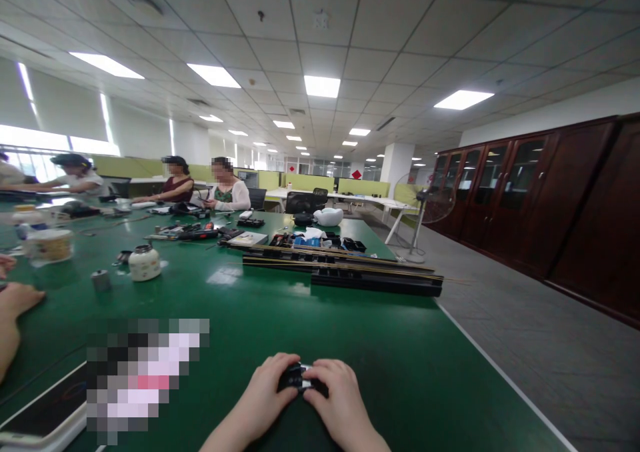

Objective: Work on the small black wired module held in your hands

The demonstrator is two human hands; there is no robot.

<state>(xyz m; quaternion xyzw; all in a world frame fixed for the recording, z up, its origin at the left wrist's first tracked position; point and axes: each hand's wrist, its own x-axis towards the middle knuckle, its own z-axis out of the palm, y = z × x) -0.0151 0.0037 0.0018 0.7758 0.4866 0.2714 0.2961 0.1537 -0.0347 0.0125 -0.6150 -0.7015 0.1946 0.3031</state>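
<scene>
Both of my hands are low in the middle of the head view, close above the green table [380,332]. Between them is a small black object with silvery-white parts [296,377], its kind too small and covered to tell. My left hand [267,387] grips its left side, thumb at the near edge and fingers curled over the far edge. From the right, my right hand [336,391] holds the other side, with thumb and fingertips pressed on it. The fingers hide much of its outline.
Long black rails with thin brass-coloured rods [377,283] lie ahead. A phone-like device [47,402] is at lower left. Beyond it stand a cream jar [145,264], a grey cylinder [101,280] and a tub [47,247]. Another person's hand [20,300] rests at left.
</scene>
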